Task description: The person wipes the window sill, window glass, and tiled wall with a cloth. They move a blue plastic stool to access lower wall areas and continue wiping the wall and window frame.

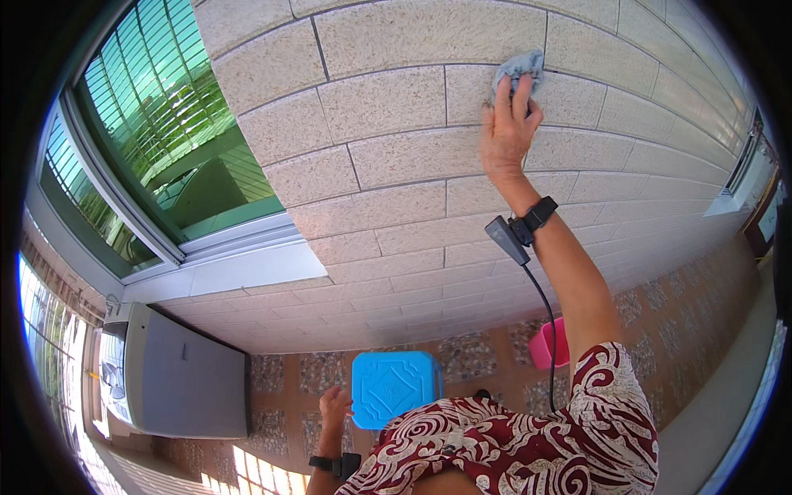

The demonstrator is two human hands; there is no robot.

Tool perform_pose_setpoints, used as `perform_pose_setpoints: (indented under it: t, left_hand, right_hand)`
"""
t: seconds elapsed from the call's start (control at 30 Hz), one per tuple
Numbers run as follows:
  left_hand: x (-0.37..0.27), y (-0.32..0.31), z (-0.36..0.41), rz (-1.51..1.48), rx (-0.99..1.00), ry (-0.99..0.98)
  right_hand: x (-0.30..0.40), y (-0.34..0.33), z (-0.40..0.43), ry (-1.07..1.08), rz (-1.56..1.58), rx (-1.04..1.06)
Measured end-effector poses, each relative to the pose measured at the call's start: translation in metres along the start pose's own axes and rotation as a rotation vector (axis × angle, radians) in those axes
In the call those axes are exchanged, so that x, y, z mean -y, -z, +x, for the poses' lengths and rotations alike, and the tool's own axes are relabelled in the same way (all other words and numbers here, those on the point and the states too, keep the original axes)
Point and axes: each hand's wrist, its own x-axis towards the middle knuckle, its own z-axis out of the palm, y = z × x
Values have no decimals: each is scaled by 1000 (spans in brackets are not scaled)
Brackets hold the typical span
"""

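My right hand point(510, 136) is raised against the tiled wall point(396, 99), fingers pressing a crumpled grey-blue cloth point(521, 69) flat on the tiles near a vertical joint. A black strap with a dark device point(508, 238) and a cable is on that wrist. My left hand point(335, 403) hangs low beside a blue plastic stool point(393, 390), its fingers slightly spread and nothing seen in it; whether it touches the stool's edge is unclear. Another black strap circles the left wrist.
A sliding window point(179, 154) with green-tinted glass and a pale sill is at the left. Below it stands a grey and white washing machine point(185, 371). A pink bucket point(542, 348) sits on the pebble-patterned floor point(467, 356) by the wall's foot. Another window point(739, 164) lies far right.
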Motion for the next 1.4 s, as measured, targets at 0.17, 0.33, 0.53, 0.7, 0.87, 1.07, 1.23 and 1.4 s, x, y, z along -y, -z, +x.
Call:
perform_pose_setpoints:
  t: [0.17,0.33,0.53,0.7,0.87,1.07,1.23,1.4]
  left_hand:
    - [-29,-68,5,123,-16,-138]
    - [-25,-92,11,293,-102,-283]
    - [46,-21,-34,556,-254,147]
    - [82,6,-56,279,-349,367]
    - [59,-39,-8,277,-275,227]
    - [3,-152,31,272,-107,0]
    - [5,-182,19,378,30,-64]
    - [59,-145,-26,425,-178,331]
  right_hand:
    - [82,-24,-99,792,30,340]
    - [35,-10,-112,971,34,396]
    - [-174,75,-74,679,-275,376]
    - [-252,101,-81,269,-337,236]
    - [-190,65,-105,277,-137,199]
    - [-107,43,-154,856,-72,485]
    - [-137,48,-142,989,6,474]
    - [-253,87,-109,683,-157,422]
